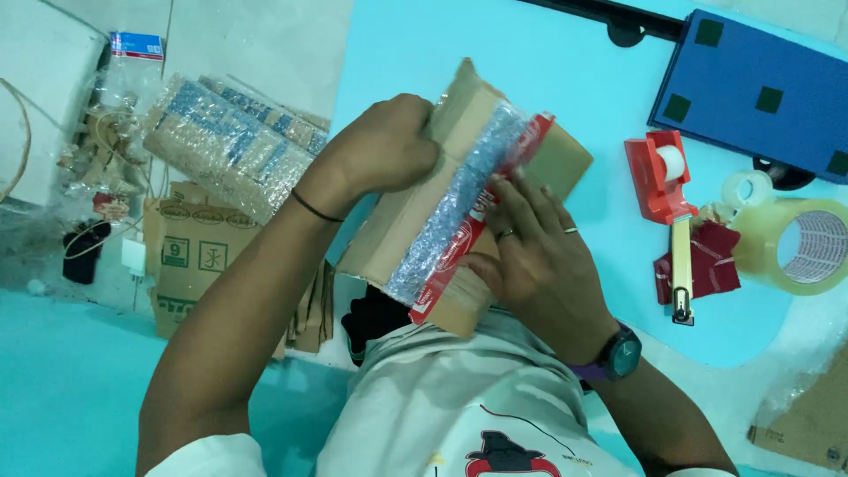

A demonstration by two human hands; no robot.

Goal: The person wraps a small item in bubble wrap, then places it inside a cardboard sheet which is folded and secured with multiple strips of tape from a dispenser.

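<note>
1. As held, cardboard parcel [459, 199] likely light, fairly stiff; bubble-wrap strip [455, 208] soft, probably slippery, so better gripped by cardboard edges.
2. Brown, flat, banded with bubble wrap and red-white tape [473, 231].
3. Sat above lap, at edge of blue table [530, 62].
4. Left hand [384, 146] curled closed over top edge.
5. Right hand [530, 261] fingers spread flat, pressing tape.

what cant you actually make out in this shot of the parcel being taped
All in the head view:
- What the brown cardboard parcel holds: bubble wrap and red tape cover it.
- Left hand fingertips: curled behind the parcel's far edge.
- Right hand palm: faces down.
- Clear tape roll: cut by the right edge.
- Print on the folded cartons: too small.
</note>
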